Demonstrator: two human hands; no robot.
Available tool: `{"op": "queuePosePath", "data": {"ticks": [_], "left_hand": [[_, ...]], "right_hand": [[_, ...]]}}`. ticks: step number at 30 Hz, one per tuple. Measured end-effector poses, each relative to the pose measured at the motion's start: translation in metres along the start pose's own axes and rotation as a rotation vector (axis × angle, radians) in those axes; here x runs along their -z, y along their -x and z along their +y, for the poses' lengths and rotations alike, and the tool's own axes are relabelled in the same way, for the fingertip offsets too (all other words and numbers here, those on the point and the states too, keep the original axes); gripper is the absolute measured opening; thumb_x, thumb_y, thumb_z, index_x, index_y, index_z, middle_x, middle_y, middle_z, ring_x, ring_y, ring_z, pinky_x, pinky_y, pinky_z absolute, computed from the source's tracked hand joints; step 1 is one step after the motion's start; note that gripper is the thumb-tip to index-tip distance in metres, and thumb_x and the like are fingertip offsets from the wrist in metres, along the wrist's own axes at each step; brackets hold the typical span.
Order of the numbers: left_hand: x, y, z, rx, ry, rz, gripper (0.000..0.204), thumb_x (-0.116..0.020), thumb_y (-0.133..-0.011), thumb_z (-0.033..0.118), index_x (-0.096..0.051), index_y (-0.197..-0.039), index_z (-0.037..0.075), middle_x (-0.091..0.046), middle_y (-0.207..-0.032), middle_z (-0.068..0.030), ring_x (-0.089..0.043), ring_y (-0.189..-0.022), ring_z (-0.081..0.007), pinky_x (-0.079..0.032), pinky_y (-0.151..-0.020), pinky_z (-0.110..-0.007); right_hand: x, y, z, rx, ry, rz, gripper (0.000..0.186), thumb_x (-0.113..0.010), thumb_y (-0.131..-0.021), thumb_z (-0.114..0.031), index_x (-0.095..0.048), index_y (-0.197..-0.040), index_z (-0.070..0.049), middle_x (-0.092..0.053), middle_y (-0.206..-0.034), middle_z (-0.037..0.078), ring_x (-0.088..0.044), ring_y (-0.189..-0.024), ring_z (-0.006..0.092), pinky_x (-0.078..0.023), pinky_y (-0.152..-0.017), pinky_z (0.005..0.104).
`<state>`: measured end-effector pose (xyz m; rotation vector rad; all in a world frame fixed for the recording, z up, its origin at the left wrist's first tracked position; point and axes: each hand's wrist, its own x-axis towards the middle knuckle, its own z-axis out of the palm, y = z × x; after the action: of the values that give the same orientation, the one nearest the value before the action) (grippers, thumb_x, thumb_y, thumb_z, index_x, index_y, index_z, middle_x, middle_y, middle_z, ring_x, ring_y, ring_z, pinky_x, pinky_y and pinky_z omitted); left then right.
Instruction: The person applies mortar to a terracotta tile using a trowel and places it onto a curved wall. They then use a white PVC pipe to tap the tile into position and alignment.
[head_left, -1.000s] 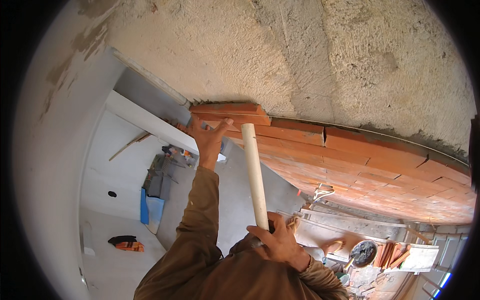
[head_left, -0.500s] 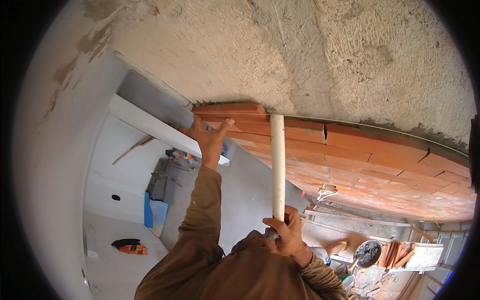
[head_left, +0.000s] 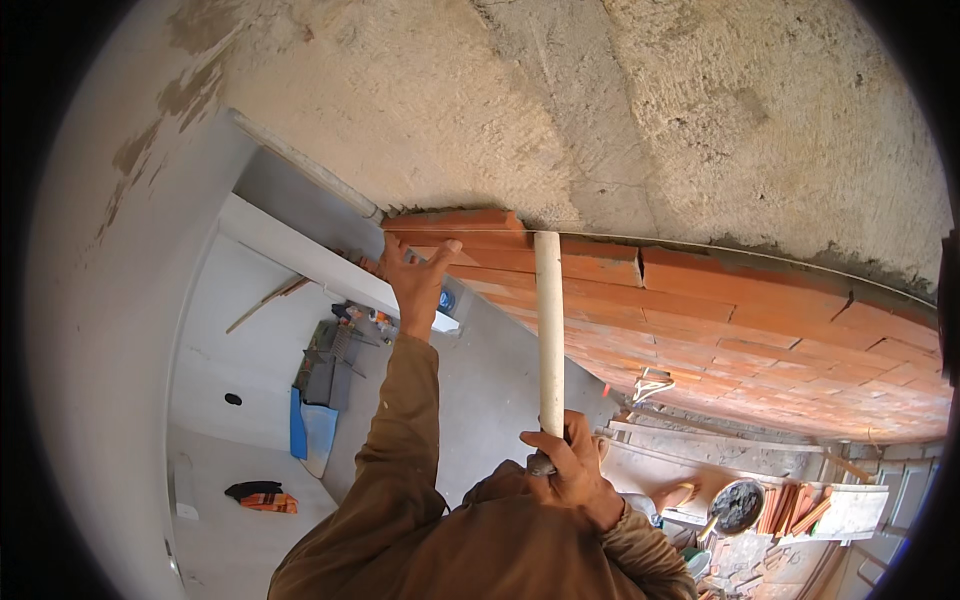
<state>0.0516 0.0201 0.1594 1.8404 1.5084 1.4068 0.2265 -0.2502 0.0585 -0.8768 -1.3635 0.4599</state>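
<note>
My left hand point(head_left: 415, 285) is open, thumb and fingers spread against the left end of the brick wall. Just above it, a red brick point(head_left: 455, 218) lies on the top course, close under the rough concrete. My right hand point(head_left: 572, 475) is closed round the lower end of a tool with a long, pale, round handle point(head_left: 550, 330). A dark stub shows at my fist; the rest of that end is hidden. The handle's far tip reaches the top course, just right of the top brick. A thin string point(head_left: 700, 243) runs along the bricks.
Rough concrete point(head_left: 420, 110) overhangs the brick wall point(head_left: 740, 330). At lower right, a bucket of grey mortar point(head_left: 738, 506) stands by stacked bricks point(head_left: 795, 510) on planks. Far below on the left are a grey floor point(head_left: 470, 400), a blue panel point(head_left: 312, 430) and a white beam point(head_left: 320, 255).
The view has shifted slightly, so the wall and handle sit a little further left. Both hands keep nearly the same pose, and the handle's tip stays at the top course.
</note>
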Motion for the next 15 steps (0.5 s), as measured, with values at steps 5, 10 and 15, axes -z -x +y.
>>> {"op": "queuePosePath", "data": {"ticks": [5, 10, 15], "left_hand": [[0.003, 0.000, 0.009, 0.011, 0.038, -0.019, 0.091, -0.088, -0.074, 0.033, -0.038, -0.143, 0.003, -0.039, -0.139, -0.0177, -0.039, -0.129, -0.0278, -0.034, -0.107, -0.046], [0.002, 0.001, 0.018, 0.053, 0.041, -0.030, 0.084, -0.088, -0.073, 0.034, -0.044, -0.139, 0.006, -0.044, -0.135, -0.0135, -0.039, -0.128, -0.0264, -0.034, -0.105, -0.047], [0.001, 0.001, 0.011, 0.024, 0.060, -0.013, 0.082, -0.088, -0.074, 0.033, -0.044, -0.139, 0.008, -0.043, -0.136, -0.0129, -0.039, -0.127, -0.0266, -0.034, -0.104, -0.048]], "right_hand": [[0.001, -0.003, 0.003, -0.013, -0.016, -0.036, 0.046, -0.072, -0.066, -0.010, -0.066, -0.112, -0.013, -0.054, -0.100, 0.013, -0.059, -0.072, 0.0235, -0.048, -0.048, 0.0341], [-0.002, 0.004, 0.009, 0.019, -0.033, -0.011, 0.067, -0.069, -0.068, -0.009, -0.049, -0.133, -0.005, -0.056, -0.097, 0.014, -0.058, -0.069, 0.0238, -0.046, -0.047, 0.0351], [-0.007, 0.005, 0.005, 0.026, 0.000, 0.070, 0.086, -0.063, -0.073, -0.007, -0.025, -0.148, 0.009, -0.058, -0.093, 0.015, -0.057, -0.067, 0.0243, -0.046, -0.047, 0.0360]]}}
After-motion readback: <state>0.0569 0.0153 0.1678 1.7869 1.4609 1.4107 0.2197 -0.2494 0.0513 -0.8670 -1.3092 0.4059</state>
